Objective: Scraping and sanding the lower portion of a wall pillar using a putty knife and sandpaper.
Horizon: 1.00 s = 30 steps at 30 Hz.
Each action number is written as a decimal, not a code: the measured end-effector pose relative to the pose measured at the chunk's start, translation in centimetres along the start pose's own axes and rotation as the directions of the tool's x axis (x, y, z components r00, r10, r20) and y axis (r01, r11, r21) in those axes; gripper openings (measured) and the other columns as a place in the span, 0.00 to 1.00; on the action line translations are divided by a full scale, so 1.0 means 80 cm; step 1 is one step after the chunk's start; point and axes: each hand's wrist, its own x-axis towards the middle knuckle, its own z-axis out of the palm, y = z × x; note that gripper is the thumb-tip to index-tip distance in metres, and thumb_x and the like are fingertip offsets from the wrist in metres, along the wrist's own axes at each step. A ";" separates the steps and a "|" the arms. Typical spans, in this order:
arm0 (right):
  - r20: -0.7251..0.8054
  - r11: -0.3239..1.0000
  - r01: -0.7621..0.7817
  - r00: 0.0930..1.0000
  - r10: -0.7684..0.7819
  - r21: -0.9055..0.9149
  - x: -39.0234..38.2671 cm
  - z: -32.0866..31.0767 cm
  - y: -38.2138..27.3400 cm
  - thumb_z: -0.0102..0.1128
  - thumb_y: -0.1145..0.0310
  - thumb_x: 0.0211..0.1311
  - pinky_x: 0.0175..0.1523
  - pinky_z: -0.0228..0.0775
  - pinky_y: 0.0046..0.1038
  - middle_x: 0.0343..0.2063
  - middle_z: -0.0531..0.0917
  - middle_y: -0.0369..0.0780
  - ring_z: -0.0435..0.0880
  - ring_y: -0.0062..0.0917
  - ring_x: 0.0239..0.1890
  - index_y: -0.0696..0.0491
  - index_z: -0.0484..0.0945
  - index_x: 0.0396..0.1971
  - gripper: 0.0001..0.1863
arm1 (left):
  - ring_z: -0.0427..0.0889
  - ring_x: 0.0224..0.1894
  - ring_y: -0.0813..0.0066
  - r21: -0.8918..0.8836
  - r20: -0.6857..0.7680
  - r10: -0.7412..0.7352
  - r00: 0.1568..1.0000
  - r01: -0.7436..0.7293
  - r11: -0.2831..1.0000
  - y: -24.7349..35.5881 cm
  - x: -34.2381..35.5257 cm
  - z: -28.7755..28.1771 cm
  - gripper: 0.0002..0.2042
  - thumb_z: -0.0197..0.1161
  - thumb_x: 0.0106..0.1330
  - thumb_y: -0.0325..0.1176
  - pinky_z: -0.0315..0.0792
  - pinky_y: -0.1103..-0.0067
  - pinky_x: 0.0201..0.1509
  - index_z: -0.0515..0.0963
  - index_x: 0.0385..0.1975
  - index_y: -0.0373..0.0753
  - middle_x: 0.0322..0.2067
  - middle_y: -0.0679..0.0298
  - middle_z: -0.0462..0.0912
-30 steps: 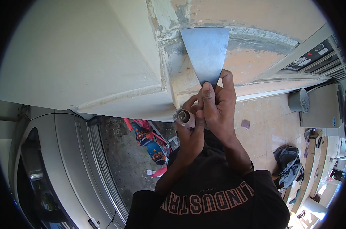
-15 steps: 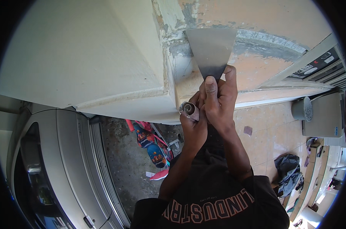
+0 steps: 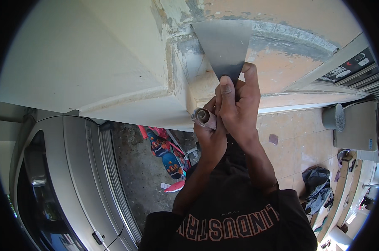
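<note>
My right hand (image 3: 241,106) grips a putty knife (image 3: 226,44) with a wide steel blade, thumb pressed on the narrow base of the blade. Its broad edge points away from me and lies at or just over the patched wall beam; whether it touches I cannot tell. Grey filler (image 3: 296,44) runs in a curved, rough band across the peach wall, right of the blade. Close beside the right hand, my left hand (image 3: 210,144) is closed around a rolled-up sheet (image 3: 211,121), possibly sandpaper, its open end showing a spiral. The knife's handle is hidden by my fingers.
A cream wall corner (image 3: 172,71) juts out at left, its edges chipped. Below it stands a silver vehicle (image 3: 78,159). Children's ride-on items (image 3: 172,165) lie on the concrete floor. To the right are a grey bucket (image 3: 334,117), a black plastic bag (image 3: 317,184) and tiled floor.
The wall and the putty knife blade have shifted up and left in the view, and the blade leans slightly more to the left. Both hands keep their holds.
</note>
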 end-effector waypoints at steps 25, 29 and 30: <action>0.199 0.935 -0.143 0.977 0.079 0.326 0.013 0.000 0.007 0.50 0.68 0.72 0.17 0.66 0.17 0.15 0.75 0.37 0.73 0.16 0.12 0.57 0.61 0.48 0.12 | 0.70 0.26 0.90 -0.044 -0.107 0.023 0.994 -0.028 0.999 -0.019 0.007 -0.016 0.13 0.58 0.71 0.35 0.63 0.88 0.26 0.75 0.44 0.29 0.30 0.70 0.77; 0.253 0.887 -0.260 0.952 0.170 0.383 -0.008 -0.030 -0.017 0.48 0.70 0.72 0.19 0.68 0.18 0.20 0.77 0.40 0.76 0.17 0.15 0.56 0.57 0.51 0.15 | 0.74 0.30 0.87 0.004 0.109 -0.002 0.994 0.002 1.000 0.002 -0.023 -0.023 0.19 0.62 0.68 0.39 0.70 0.86 0.34 0.74 0.47 0.27 0.33 0.67 0.79; 0.258 0.897 -0.227 0.957 0.133 0.379 -0.011 -0.032 -0.021 0.48 0.71 0.72 0.20 0.69 0.18 0.21 0.77 0.41 0.77 0.18 0.17 0.56 0.55 0.52 0.16 | 0.76 0.32 0.85 -0.031 0.103 -0.018 0.995 0.021 0.999 0.007 -0.031 -0.021 0.22 0.61 0.68 0.38 0.71 0.85 0.37 0.70 0.52 0.25 0.34 0.66 0.80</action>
